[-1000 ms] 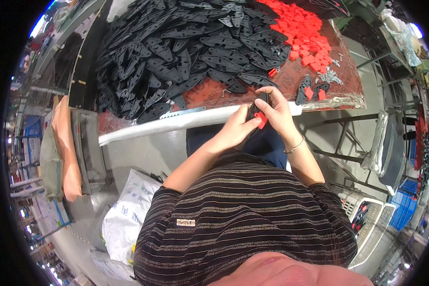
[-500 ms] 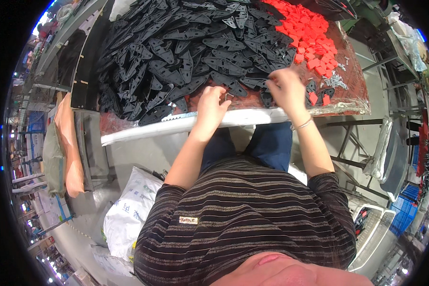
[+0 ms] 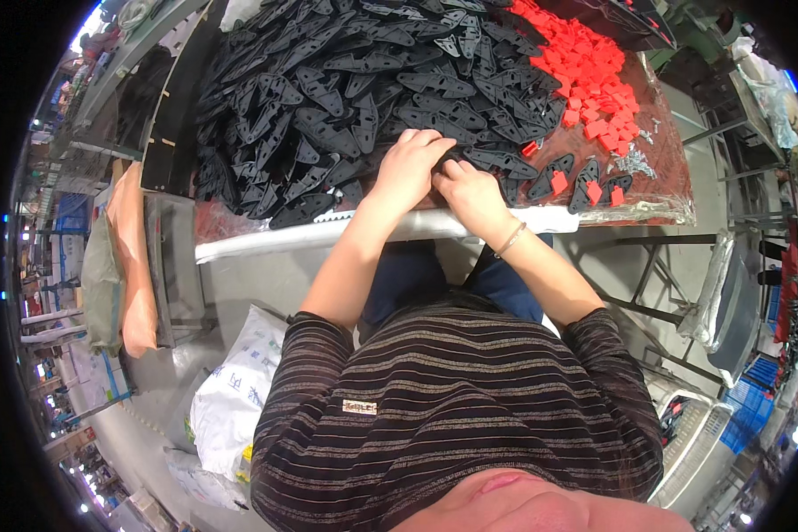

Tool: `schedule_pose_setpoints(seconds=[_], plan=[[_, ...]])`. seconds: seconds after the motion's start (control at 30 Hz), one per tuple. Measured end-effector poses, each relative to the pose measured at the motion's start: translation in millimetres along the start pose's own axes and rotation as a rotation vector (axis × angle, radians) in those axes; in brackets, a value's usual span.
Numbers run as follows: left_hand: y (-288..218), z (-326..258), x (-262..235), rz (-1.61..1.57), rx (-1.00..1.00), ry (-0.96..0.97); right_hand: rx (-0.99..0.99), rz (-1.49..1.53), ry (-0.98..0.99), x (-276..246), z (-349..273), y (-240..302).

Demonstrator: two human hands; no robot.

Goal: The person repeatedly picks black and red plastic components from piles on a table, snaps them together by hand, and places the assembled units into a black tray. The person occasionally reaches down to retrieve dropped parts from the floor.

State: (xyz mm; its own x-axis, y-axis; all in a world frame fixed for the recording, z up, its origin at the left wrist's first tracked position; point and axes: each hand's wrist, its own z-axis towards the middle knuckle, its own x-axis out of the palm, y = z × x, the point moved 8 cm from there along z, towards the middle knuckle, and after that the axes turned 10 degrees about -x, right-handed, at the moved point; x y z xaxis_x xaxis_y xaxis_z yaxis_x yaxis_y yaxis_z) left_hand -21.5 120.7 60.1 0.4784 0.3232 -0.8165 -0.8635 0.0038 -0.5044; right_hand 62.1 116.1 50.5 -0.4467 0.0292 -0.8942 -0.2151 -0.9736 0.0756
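My left hand (image 3: 408, 170) and my right hand (image 3: 472, 197) meet at the table's near edge, in front of a big heap of black plastic parts (image 3: 328, 133). The left fingers curl over a dark piece, seemingly one of these long, pointed parts, mostly hidden under the hands. My right fingers are pinched together against the left fingertips; what they hold is covered. To their right lie three black parts (image 3: 585, 184) with small red blocks (image 3: 594, 192) on them. One red block (image 3: 530, 148) lies alone by the heap's edge.
A pile of red blocks (image 3: 594, 80) covers the table's far right, with small metal screws (image 3: 634, 161) beside it. White wrapping (image 3: 284, 241) runs along the table's front edge. A white sack (image 3: 239, 390) stands on the floor at left, a blue crate (image 3: 745, 412) at right.
My right hand has moved left from beside the red-topped parts to meet my left hand. The left fingers, apart before, now curl over a dark piece. A lone red block now shows by the heap.
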Motion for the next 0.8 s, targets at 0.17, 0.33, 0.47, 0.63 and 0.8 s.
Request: schedule_pose_setpoints(seconds=[0.17,0.33,0.47,0.63,0.8], plan=[[-3.4,8.9,7.2,0.124,0.072,0.031,0.053,-0.010,0.017,0.3,-16.2,-12.4],[-3.1,9.5,10.2,0.178,0.072,-0.053,0.097,0.003,-0.021,6.5,-27.6,-19.7],[1.9,9.2,9.6,0.174,0.071,-0.107,0.164,0.110,-0.175,-1.2,-35.2,-27.7],[7.8,0.6,6.2,0.116,0.061,-0.119,0.466,0.523,-0.276,-3.8,-58.4,-46.6],[21.5,-7.6,-12.2,-0.007,-0.188,-0.171,0.668,1.129,-0.447,11.1,-69.7,-48.7]])
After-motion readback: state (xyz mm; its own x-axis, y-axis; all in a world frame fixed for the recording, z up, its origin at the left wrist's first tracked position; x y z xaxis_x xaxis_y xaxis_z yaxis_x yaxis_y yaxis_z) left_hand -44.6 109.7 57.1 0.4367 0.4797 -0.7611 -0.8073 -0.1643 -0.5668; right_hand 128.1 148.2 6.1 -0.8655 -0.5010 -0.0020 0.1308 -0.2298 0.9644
